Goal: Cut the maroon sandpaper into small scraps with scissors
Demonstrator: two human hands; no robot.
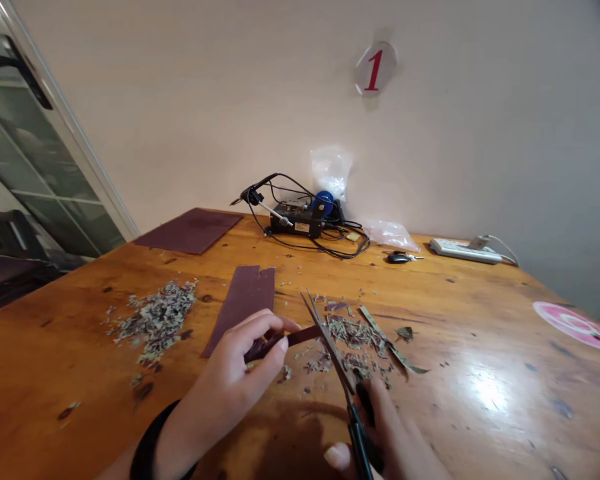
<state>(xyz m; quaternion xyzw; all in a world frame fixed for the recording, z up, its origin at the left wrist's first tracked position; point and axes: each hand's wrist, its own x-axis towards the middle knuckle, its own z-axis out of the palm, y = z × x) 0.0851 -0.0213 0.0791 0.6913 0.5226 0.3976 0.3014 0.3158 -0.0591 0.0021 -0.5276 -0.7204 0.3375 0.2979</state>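
Observation:
Between the thumb and fingers of my left hand (250, 357) is a narrow dark maroon strip (304, 335), its free end pointing right. My right hand (390, 427) grips black-handled scissors (337, 357), blades slightly apart and crossing the strip's end. Small cut scraps (353, 331) lie scattered on the table under and beyond the blades. Behind my left hand rests a flat maroon sheet (245, 297) with a notched far edge. Farther left sits a heap of grey-green and maroon snippets (163, 317).
The wooden table (460, 300) carries a larger maroon sheet (190, 230) at the back left. A black soldering-type device (300, 220) with cables stands by the wall. Plastic bags (390, 235), keys (403, 257), a power strip (465, 251) and a pink round sticker (575, 325) are also there.

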